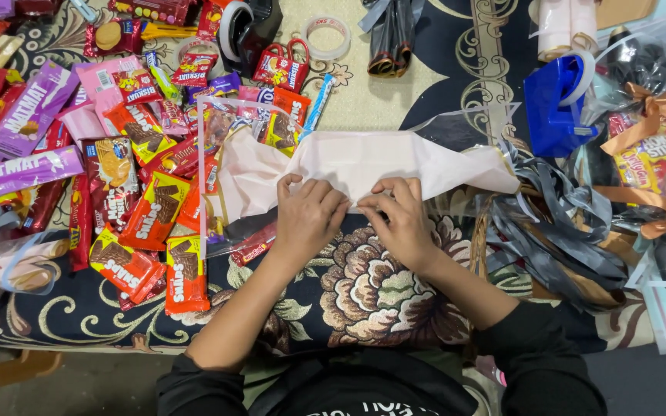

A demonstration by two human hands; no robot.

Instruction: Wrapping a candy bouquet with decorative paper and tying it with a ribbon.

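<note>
Your left hand (307, 214) and right hand (402, 219) lie flat, fingers pressing the pale pink tissue paper sheet (364, 166) at desk centre. Red and orange snack packets (148, 212) crowd the left. Blue tape dispenser (555, 100) and grey ribbon bundle (556, 223) sit right.

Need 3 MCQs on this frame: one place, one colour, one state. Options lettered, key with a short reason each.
1. Where is the tape dispenser?
A. right of the hands
B. left of the hands
C. on the floor

2. What colour is it?
A. red
B. blue
C. green

3. What are the left hand and right hand doing?
A. lifted off the table
B. holding scissors
C. pressing on pale pink paper

Key: 1 A, it stands at upper right past the paper; 2 B, its body is plain blue; 3 C, both hands lie flat on the sheet's lower edge.
</note>
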